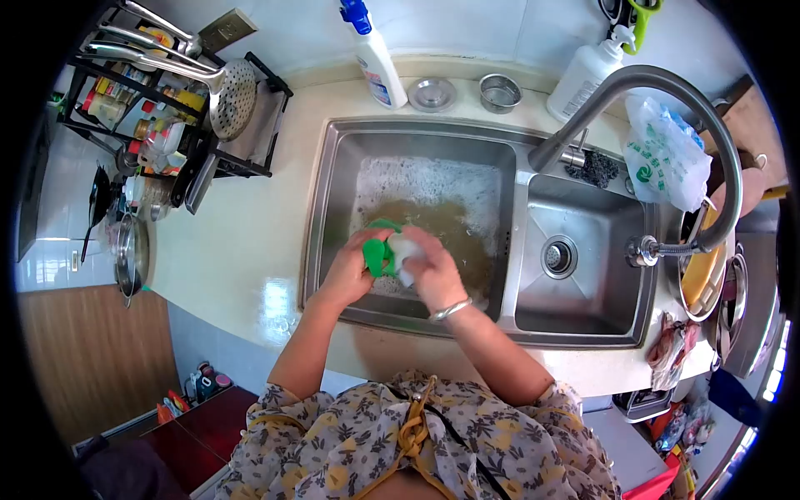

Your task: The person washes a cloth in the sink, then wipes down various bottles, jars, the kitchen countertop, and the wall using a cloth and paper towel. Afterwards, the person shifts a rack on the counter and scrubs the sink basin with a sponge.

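Observation:
My left hand (347,273) is closed around a bright green item (375,257) with rounded parts, whose exact kind I cannot make out. Fingers bent, my right hand (438,277) presses a wet white cloth or sponge (406,253) against the green item's right side. A silver bracelet (451,310) circles the right wrist. Both hands are over the front of the large left sink basin (332,179), which holds cloudy, brownish water with white suds (417,177). Part of the green item is hidden by the fingers.
A small basin (575,312) with a drain adjoins on the right, under a curved faucet (658,79). Behind the sink stand a spray bottle (379,71), a metal lid (432,94), a metal cup (500,93) and a pump bottle (583,79). A utensil rack (271,79) is at left.

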Available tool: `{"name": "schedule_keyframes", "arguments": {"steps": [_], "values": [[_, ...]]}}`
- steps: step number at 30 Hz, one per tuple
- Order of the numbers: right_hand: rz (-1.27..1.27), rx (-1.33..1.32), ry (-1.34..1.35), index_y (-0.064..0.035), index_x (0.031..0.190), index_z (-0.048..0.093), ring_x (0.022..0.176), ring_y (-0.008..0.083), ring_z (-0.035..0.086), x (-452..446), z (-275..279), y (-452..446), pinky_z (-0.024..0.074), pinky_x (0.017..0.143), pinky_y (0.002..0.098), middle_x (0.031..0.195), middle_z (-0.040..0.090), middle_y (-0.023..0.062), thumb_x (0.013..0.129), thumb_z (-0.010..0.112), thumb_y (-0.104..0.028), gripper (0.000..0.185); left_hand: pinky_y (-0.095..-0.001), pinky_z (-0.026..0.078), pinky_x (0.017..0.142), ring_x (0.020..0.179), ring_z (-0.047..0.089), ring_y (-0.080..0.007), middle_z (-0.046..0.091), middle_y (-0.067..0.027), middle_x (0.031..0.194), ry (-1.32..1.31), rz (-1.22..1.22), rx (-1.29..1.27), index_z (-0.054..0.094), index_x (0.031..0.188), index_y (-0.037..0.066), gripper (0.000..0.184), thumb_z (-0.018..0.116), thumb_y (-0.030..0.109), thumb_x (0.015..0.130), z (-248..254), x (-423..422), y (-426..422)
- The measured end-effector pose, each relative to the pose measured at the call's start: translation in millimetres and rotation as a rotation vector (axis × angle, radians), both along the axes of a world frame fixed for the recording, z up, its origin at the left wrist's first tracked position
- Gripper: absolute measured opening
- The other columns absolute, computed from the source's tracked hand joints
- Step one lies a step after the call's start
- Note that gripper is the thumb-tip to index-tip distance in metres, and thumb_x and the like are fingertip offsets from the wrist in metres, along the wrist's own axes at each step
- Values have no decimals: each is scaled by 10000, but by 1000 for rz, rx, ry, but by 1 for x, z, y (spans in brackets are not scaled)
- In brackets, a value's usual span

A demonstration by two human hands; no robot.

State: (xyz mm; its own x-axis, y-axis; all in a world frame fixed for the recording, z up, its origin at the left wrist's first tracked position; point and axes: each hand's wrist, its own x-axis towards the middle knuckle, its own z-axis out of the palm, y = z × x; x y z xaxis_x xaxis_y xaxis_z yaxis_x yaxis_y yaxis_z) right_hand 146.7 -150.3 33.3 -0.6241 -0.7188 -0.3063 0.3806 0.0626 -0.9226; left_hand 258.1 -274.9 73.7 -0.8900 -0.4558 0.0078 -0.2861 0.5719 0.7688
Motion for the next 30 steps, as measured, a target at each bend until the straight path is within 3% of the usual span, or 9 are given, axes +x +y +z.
{"name": "schedule_keyframes", "arguments": {"steps": [2,6,11,14,18,20,23,26,30], "values": [[89,-18,522,-20,1245,542,1070,296,533,9,17,3,421,937,360,1112,571,172,757,518,83,500,-412,473,900,1042,571,-358,616,-176,1097,-11,-27,-197,591,1167,65,425,654,14,750,-5,-1,-1],[-60,107,692,-38,1176,595,989,364,516,2,-31,-7,436,905,409,1030,560,207,779,500,57,419,-388,504,796,920,613,-329,660,-130,949,70,108,-313,649,1063,89,339,714,66,732,-27,-7,4],[-67,286,559,-15,1156,613,968,355,557,-26,-51,-30,453,880,395,1005,621,224,829,480,-11,353,-408,481,631,729,591,-307,633,-108,809,89,314,-295,630,910,60,298,782,204,698,-16,-16,15],[44,317,-26,-33,1098,671,952,335,641,-46,-75,-38,492,846,383,1028,671,219,842,461,-59,332,-396,488,629,731,590,-302,633,-117,813,118,323,-350,622,896,59,309,794,209,687,-21,-15,15],[272,561,410,-41,1124,653,1010,371,618,-53,-141,-27,491,875,395,1096,648,209,865,466,-140,334,-383,496,625,739,603,-296,628,-117,812,89,378,-295,614,886,42,331,804,226,688,-21,-17,17],[507,992,583,-42,1113,654,1061,368,595,-52,-145,-15,481,901,400,1137,629,200,847,504,-182,335,-420,487,645,749,594,-325,618,-129,796,87,417,-285,600,866,43,336,790,258,692,-25,-20,12],[359,991,440,-44,1068,671,1064,359,597,-46,-222,-16,479,904,403,1125,632,206,838,531,-190,306,-458,477,660,751,591,-361,608,-147,773,63,485,-251,575,822,41,350,775,298,695,-31,-23,2],[518,824,486,-52,1079,662,1077,361,588,-44,-166,-33,471,920,409,1159,613,219,856,530,-173,286,-458,476,642,724,604,-372,610,-157,751,41,583,-152,556,791,37,360,768,314,700,-42,-22,-7],[311,462,517,3,1050,610,1106,400,539,-16,-83,-35,441,945,429,1158,572,251,828,497,-48,255,-435,480,616,673,621,-371,618,-166,719,23,695,-62,556,821,32,352,725,329,737,-34,-24,-4]]}}
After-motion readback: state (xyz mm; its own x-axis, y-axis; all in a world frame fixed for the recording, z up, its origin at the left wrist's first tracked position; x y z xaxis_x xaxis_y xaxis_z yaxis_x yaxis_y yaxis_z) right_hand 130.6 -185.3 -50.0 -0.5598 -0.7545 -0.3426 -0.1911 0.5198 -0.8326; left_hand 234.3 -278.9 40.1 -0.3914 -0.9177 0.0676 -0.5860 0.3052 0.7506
